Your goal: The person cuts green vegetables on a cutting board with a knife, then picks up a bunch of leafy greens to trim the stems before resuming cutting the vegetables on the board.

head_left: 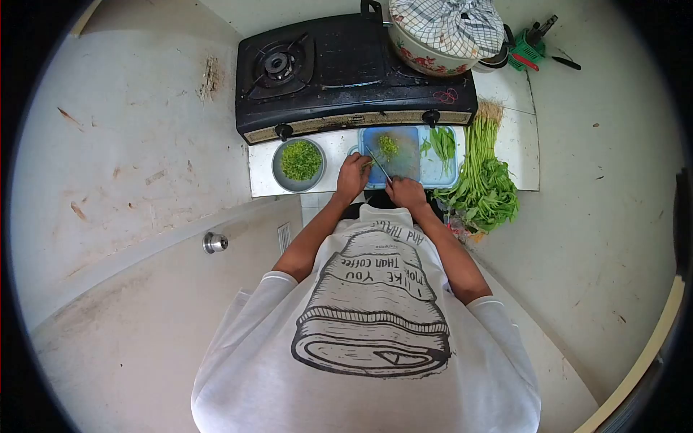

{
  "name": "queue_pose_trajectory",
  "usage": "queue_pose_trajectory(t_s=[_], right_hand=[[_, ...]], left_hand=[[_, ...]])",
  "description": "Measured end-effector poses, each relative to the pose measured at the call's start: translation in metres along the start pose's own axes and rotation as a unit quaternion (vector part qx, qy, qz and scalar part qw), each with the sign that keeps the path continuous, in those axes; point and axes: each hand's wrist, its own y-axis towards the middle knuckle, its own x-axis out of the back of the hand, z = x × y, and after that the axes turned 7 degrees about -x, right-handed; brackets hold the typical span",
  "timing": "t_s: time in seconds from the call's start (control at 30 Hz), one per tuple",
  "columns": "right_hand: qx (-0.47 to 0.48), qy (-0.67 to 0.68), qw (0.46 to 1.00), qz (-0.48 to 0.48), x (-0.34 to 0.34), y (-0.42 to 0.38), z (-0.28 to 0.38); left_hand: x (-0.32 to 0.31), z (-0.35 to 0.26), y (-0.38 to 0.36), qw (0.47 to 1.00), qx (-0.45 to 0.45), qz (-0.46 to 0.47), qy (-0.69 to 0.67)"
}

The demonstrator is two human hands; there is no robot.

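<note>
The right hand (406,192) is closed around the handle of a knife (378,164), its fingers wrapped together, the blade slanting up and leftward over the cutting board (410,157). The left hand (353,175) sits at the board's left edge, fingers curled and bunched, pinching a few green stems (370,162) just beside the blade — how tightly, I cannot tell.

A small heap of chopped greens (388,147) lies on the board, beyond the knife. The board rests in the left part of a blue tray (434,172); the tray's right part holds loose leaves (442,143). Left of the tray, apart from it, stands a round grey bowl (297,187) with a mound of finely cut greens (300,159) inside. A large leafy bunch (485,180) lies right of the tray. On the stove (352,65) stands a flowered pot (427,60) — its contents hidden under a checked cloth (447,25). A green basket (529,52) nearby holds utensils.
</note>
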Motion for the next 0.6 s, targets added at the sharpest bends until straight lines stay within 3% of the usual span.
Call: queue_pose_trajectory(t_s=[0.47,0.6], right_hand=[[0.014,0.034,0.998,-0.041,0.005,-0.008,0.008],[-0.002,0.039,0.999,0.013,0.004,-0.009,0.006]], left_hand=[[-0.001,-0.003,-0.007,1.0,0.015,-0.003,-0.023],[0.002,-0.008,-0.005,1.0,0.001,-0.009,-0.01]])
